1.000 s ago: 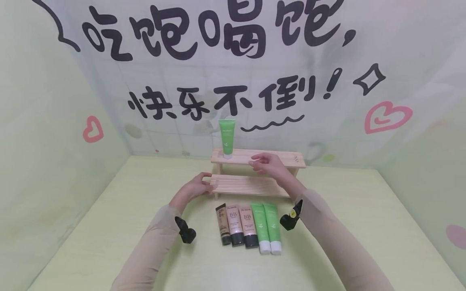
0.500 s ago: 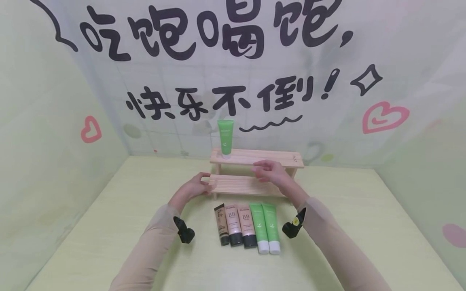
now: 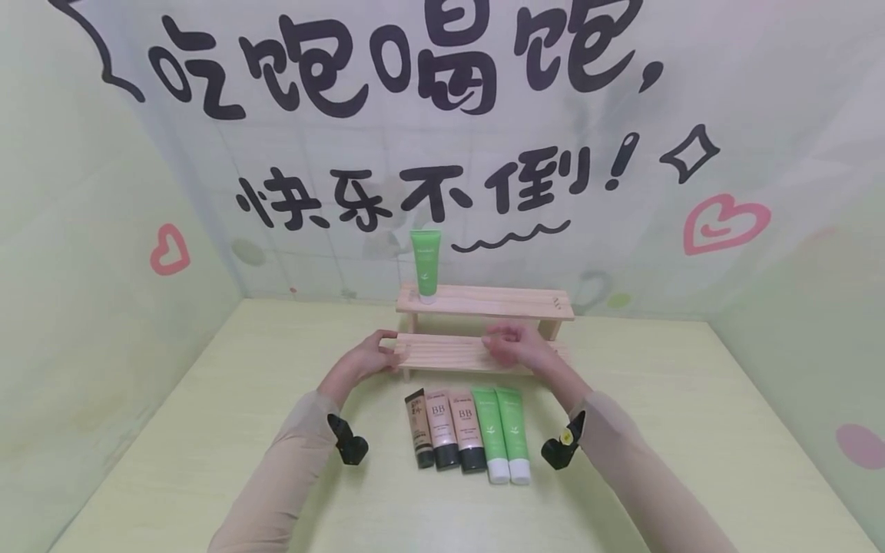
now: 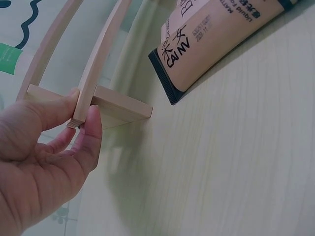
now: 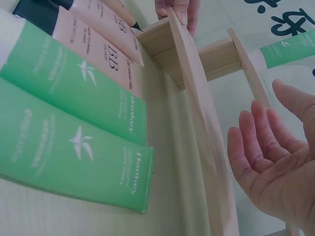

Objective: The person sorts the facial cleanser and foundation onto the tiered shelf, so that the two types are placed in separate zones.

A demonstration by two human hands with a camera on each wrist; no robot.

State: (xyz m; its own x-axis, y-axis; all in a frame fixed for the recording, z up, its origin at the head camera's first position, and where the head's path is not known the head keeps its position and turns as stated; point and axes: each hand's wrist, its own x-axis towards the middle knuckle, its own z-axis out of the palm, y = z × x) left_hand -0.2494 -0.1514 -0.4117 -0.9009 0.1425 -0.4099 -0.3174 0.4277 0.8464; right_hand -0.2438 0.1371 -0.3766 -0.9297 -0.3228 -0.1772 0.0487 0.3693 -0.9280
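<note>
I've got the left hand (image 4: 54,152) pinching the wooden stand (image 3: 452,343) by its lower shelf (image 4: 101,59), behind the tubes (image 3: 468,432); right hand (image 5: 283,167) loosely spread, empty; stand looks light, stiff, best held at shelf ends

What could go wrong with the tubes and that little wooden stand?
The green tube stands on its cap on the upper shelf, so it might topple if the left hand, pinching the lower shelf, jogs the stand.

The lying tubes sit side by side, so if the right hand grabs one, its neighbours may shift.
</note>
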